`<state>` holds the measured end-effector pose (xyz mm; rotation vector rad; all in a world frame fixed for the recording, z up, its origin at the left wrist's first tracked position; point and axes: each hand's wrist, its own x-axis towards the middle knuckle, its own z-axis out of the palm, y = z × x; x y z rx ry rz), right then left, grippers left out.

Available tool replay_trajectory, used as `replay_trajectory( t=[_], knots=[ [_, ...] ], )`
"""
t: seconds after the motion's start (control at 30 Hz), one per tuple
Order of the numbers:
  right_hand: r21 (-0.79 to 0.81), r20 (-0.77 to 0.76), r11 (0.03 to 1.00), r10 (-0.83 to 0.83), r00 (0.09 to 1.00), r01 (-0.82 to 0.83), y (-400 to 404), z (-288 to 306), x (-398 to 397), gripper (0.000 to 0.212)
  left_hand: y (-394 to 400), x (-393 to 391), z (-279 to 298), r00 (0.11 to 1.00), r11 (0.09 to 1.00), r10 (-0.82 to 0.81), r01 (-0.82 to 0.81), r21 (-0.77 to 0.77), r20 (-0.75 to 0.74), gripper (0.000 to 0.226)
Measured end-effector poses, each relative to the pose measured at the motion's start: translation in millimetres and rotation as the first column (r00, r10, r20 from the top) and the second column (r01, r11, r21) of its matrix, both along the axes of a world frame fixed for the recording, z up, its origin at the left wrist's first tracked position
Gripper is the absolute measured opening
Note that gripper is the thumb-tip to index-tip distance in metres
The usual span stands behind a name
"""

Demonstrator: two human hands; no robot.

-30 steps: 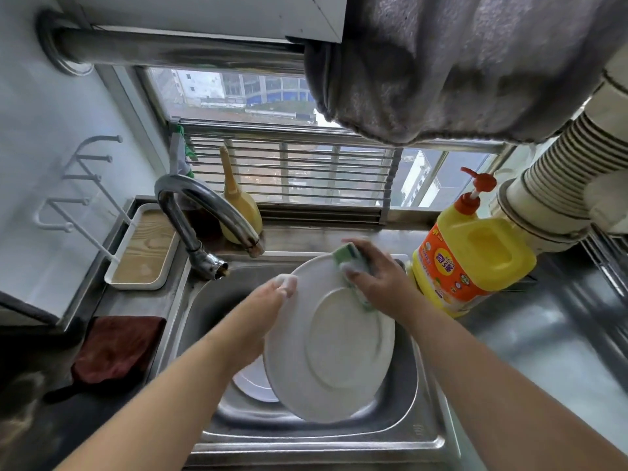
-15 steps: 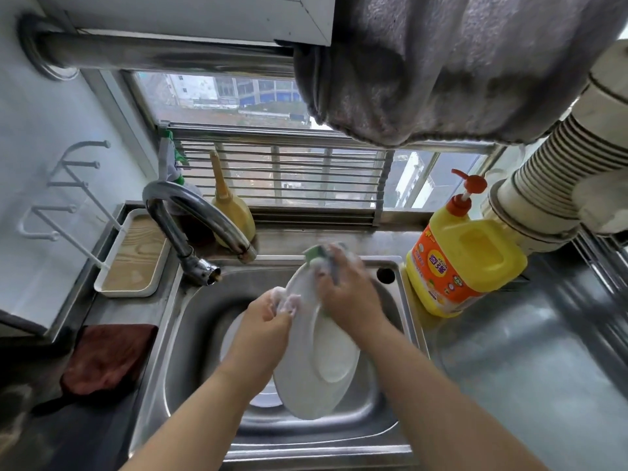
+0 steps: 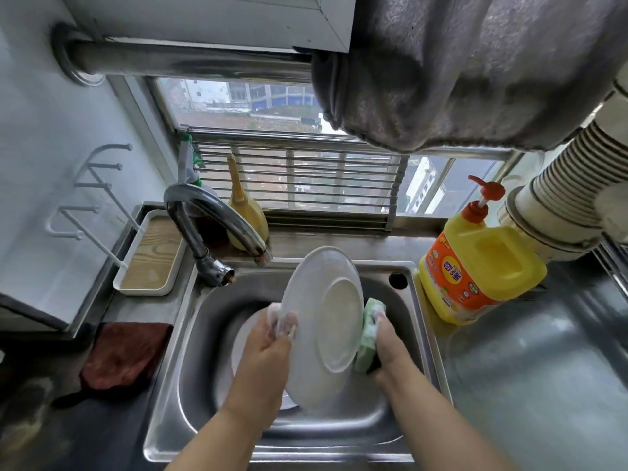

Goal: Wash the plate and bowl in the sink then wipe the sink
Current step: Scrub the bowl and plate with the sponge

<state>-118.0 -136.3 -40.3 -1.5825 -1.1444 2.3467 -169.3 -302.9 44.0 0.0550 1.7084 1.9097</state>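
A white plate stands tilted on edge over the steel sink, its underside facing me. My left hand, soapy at the fingertips, grips the plate's left rim. My right hand holds a green sponge against the plate's right rim. A white bowl lies in the sink basin behind my left hand, mostly hidden by the hand and plate.
The curved tap ends just above the plate's top left. A yellow detergent jug stands right of the sink. A dark red cloth and a white tray lie to the left. A grey towel hangs overhead.
My right hand slid the sponge from the plate's top edge down to its right rim. The plate turned more upright and its underside now faces me.
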Motion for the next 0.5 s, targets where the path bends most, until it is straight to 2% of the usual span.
replay_trajectory(
  t=[0.1, 0.2, 0.27, 0.3, 0.37, 0.43, 0.5],
  knots=[
    [0.364, -0.046, 0.930, 0.074, 0.996, -0.053, 22, 8, -3, 0.027, -10, -3, -4, 0.980, 0.992, -0.128, 0.128, 0.012, 0.152, 0.018],
    [0.592, -0.092, 0.782, 0.305, 0.948, -0.195, 45, 49, -14, 0.022, -2, -25, 6, 0.964, 0.973, -0.218, 0.228, -0.046, 0.153, 0.022],
    [0.740, 0.003, 0.584, 0.492, 0.871, -0.333, 52, 72, -25, 0.031, 8, -46, 15, 0.965, 0.967, -0.234, 0.244, -0.071, 0.122, 0.021],
    [0.818, 0.088, 0.442, 0.535, 0.840, -0.367, 53, 81, -29, 0.034, 12, -58, 17, 0.966, 0.968, -0.229, 0.239, -0.074, 0.118, 0.023],
    [0.900, 0.259, 0.167, 0.538, 0.802, -0.402, 47, 94, -30, 0.040, 13, -75, 19, 0.959, 0.963, -0.257, 0.264, -0.048, 0.119, 0.031],
    [0.912, 0.366, -0.033, 0.517, 0.774, -0.409, 25, 102, -27, 0.048, 10, -78, 17, 0.946, 0.950, -0.302, 0.309, -0.039, 0.115, 0.029],
    [0.892, 0.448, -0.197, 0.507, 0.736, -0.407, -4, 97, -24, 0.052, 11, -64, 13, 0.944, 0.944, -0.327, 0.329, -0.032, 0.051, 0.023]
  ],
)
